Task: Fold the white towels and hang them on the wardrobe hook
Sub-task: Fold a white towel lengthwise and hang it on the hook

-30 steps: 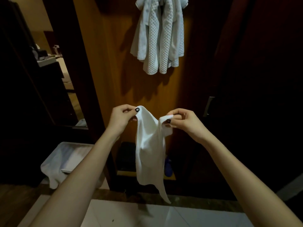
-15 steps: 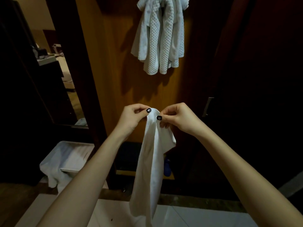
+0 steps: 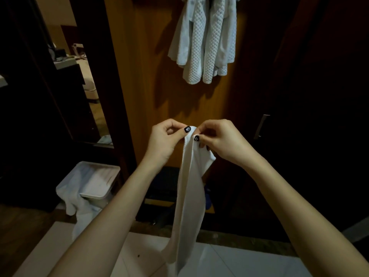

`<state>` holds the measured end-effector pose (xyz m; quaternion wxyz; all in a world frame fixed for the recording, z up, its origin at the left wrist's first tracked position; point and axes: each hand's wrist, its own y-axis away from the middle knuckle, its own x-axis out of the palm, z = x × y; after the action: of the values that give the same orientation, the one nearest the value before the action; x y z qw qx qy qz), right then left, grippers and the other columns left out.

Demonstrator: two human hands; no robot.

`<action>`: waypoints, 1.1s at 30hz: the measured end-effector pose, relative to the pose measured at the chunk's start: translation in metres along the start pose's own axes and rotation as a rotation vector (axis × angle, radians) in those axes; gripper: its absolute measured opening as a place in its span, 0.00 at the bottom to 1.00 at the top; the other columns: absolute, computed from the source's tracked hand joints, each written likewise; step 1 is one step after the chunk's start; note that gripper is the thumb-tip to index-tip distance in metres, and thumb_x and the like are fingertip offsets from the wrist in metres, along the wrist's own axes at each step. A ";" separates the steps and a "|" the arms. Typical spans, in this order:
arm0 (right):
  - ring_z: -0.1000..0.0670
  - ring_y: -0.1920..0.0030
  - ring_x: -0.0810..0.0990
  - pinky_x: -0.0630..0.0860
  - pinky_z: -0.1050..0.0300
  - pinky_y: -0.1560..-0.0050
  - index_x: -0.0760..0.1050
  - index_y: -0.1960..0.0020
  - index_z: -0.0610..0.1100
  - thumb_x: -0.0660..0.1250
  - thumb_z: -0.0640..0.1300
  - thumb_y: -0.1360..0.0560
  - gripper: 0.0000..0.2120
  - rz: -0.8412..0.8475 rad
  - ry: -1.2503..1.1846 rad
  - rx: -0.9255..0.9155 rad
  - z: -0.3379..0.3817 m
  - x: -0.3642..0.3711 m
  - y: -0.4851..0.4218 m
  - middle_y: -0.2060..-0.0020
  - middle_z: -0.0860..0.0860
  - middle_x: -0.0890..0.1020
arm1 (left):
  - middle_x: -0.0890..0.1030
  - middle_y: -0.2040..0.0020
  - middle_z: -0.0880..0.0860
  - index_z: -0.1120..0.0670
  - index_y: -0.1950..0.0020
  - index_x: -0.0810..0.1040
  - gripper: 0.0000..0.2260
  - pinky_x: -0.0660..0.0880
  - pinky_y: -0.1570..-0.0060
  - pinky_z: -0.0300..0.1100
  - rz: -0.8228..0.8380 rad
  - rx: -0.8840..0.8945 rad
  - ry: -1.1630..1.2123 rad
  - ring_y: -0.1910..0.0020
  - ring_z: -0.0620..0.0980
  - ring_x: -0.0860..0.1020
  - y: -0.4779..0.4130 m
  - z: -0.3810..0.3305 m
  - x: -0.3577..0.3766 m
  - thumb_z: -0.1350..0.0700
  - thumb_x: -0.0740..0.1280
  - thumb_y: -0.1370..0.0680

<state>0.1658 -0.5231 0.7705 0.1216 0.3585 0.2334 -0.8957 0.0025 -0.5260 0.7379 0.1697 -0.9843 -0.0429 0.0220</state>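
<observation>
Hung towels [image 3: 203, 47] at 12 o'clock done. Left hand [image 3: 165, 140], right hand [image 3: 221, 140] pinch towel [image 3: 189, 186] top, folded lengthwise; hanging pending.

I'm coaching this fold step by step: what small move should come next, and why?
Probably gather both top corners in the left hand, freeing the right hand to lift the lower part: the plain white cloth towel hangs as a long narrow strip, both hands pinching its top.

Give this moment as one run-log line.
left hand pinches white towel top | right hand pinches same top | hung towels above
</observation>
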 end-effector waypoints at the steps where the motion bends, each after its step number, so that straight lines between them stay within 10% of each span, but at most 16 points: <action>1: 0.55 0.64 0.82 0.80 0.62 0.62 0.81 0.54 0.43 0.69 0.37 0.24 0.03 -0.002 -0.019 0.014 0.001 0.001 0.000 0.63 0.51 0.82 | 0.82 0.61 0.50 0.58 0.56 0.80 0.02 0.75 0.60 0.31 -0.013 0.001 0.009 0.62 0.41 0.81 0.001 0.000 -0.001 0.63 0.69 0.25; 19: 0.53 0.68 0.82 0.79 0.64 0.66 0.81 0.58 0.39 0.73 0.40 0.27 0.04 -0.083 -0.079 0.036 0.012 0.008 -0.004 0.64 0.46 0.83 | 0.84 0.53 0.50 0.57 0.49 0.82 0.07 0.75 0.53 0.32 0.142 0.042 -0.010 0.51 0.42 0.81 0.018 -0.005 -0.018 0.63 0.70 0.26; 33: 0.48 0.54 0.75 0.74 0.49 0.52 0.78 0.59 0.39 0.74 0.50 0.29 0.14 0.163 0.162 0.133 -0.013 -0.014 0.026 0.55 0.48 0.76 | 0.81 0.56 0.50 0.54 0.55 0.80 0.07 0.74 0.53 0.34 -0.097 0.135 0.119 0.55 0.41 0.79 -0.019 -0.022 -0.029 0.66 0.68 0.25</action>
<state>0.1932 -0.5387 0.7636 0.1504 0.4548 0.1528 -0.8644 -0.0267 -0.5180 0.7658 0.2387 -0.9670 -0.0785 -0.0417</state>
